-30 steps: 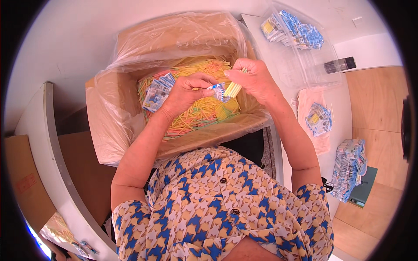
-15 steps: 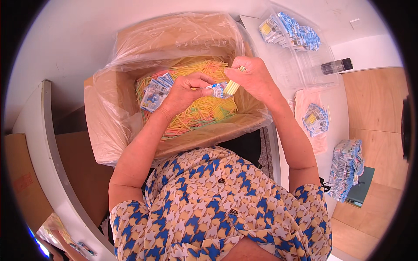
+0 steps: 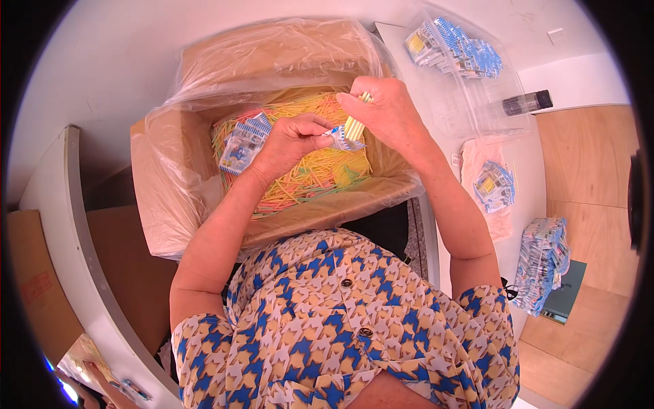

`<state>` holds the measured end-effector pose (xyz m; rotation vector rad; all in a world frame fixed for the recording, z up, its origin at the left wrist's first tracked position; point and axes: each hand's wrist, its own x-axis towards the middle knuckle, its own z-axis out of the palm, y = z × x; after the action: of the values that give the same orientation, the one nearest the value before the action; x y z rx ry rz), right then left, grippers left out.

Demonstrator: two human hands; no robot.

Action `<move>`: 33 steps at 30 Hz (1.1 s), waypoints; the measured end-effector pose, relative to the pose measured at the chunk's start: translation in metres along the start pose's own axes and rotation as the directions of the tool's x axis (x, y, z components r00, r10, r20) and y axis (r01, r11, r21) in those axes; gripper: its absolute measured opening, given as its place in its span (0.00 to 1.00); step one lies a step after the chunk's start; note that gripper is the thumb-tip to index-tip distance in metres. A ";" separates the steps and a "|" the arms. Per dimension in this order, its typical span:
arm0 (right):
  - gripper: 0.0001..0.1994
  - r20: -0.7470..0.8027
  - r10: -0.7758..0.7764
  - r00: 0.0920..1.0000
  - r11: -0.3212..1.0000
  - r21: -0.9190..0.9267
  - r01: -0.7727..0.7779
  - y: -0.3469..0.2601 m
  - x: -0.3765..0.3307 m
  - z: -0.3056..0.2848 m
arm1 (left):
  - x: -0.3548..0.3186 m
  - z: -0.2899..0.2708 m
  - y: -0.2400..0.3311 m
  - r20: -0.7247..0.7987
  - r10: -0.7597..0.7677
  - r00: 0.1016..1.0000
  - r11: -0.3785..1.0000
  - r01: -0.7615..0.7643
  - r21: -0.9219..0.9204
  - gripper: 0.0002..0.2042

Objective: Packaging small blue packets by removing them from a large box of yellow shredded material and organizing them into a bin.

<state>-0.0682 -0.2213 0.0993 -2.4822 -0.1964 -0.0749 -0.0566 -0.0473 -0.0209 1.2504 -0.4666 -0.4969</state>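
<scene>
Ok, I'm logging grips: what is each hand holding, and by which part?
The left hand pinches a bag by its left end, between thumb and fingers; the right hand grips yellow sticks toward their upper ends.

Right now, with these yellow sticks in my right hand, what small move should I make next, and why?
Probably ease the yellow sticks gently into the small packet: your right hand grips the bundle with its lower ends at the packet, which your left hand pinches. Whether the ends are already inside is hard to tell.
</scene>
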 end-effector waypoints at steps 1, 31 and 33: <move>0.13 0.018 0.007 1.000 0.999 -0.036 -0.007 -0.001 0.000 0.001 | 0.000 0.000 0.000 -0.005 0.002 1.000 1.000 -0.002 0.014 0.08; 0.15 -0.054 -0.082 0.995 0.958 0.271 0.093 0.035 -0.045 0.046 | -0.002 -0.010 -0.019 0.020 -0.161 0.987 0.967 0.162 -0.195 0.10; 0.14 -0.010 0.052 0.999 0.942 0.332 -0.046 0.054 -0.036 0.036 | 0.000 -0.015 -0.018 -0.035 -0.127 0.991 0.979 0.120 -0.164 0.09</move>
<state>-0.0945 -0.2465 0.0350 -2.1477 -0.1268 -0.0404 -0.0498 -0.0400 -0.0421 1.1357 -0.3047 -0.5982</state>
